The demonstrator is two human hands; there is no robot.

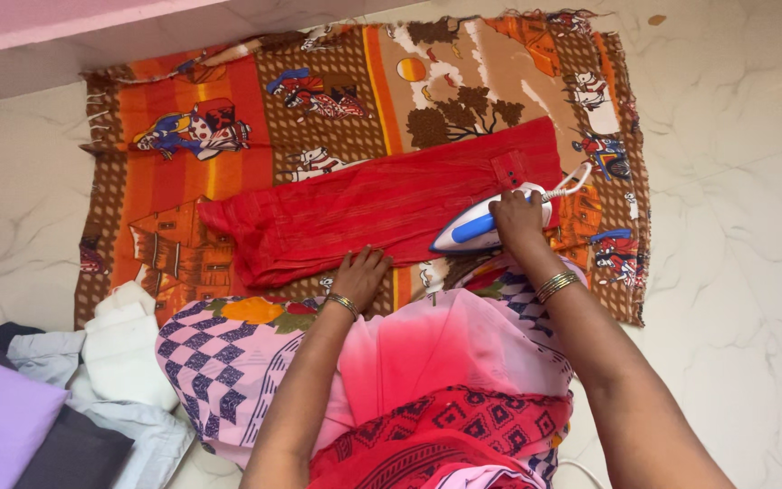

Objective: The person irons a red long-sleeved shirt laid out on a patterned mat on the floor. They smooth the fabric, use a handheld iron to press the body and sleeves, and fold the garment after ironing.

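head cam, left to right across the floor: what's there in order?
Pile of folded clothes → left hand flat on the red garment → blue and white iron gripped by the right hand → its white cord → bare marble floor.

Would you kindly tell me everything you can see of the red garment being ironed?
The red garment looks like thin woven cloth with faint stripes. It lies flat and folded lengthwise, slanting across a patterned orange and brown blanket on the floor. A small stitched patch sits near its right end. The left hand presses its lower edge, while the right hand holds a white and blue iron on its right end.
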